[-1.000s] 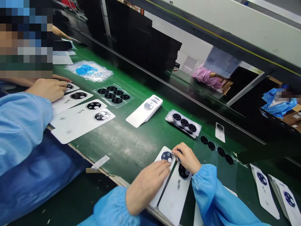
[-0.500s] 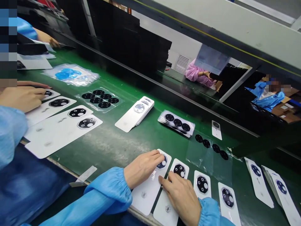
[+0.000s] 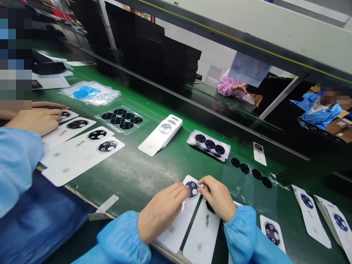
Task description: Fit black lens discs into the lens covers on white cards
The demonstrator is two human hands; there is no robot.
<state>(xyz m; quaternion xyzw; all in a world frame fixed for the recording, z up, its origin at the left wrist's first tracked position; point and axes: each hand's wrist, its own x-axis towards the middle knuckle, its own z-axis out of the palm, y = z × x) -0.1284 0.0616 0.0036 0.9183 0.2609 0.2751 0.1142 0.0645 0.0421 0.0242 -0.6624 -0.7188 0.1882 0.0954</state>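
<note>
A white phone-back-shaped panel [image 3: 180, 220] lies at the bench's front edge, with a dark octagonal camera disc [image 3: 192, 189] at its top end. My left hand [image 3: 165, 211] is over the panel, fingers closed together and fingertips on the disc's left edge. From the right, my right hand [image 3: 218, 198] reaches in, thumb and forefinger bent at the disc's right edge. It partly hides a second white panel [image 3: 202, 234] and that panel's dark disc. Farther right is another panel [image 3: 275, 231] with a dark disc, partly behind my sleeve.
A clear sheet [image 3: 253, 194] with several black discs lies beyond my hands. Behind are a disc-sheet stack [image 3: 209, 145] and a white panel stack [image 3: 162, 137]. More panels [image 3: 310, 212] stand right. A co-worker's hand [image 3: 41, 117] rests on panels at left.
My right hand has moved up and left from the second panel to the first panel's disc. My left hand has shifted slightly down and left. The view has shifted a little.
</note>
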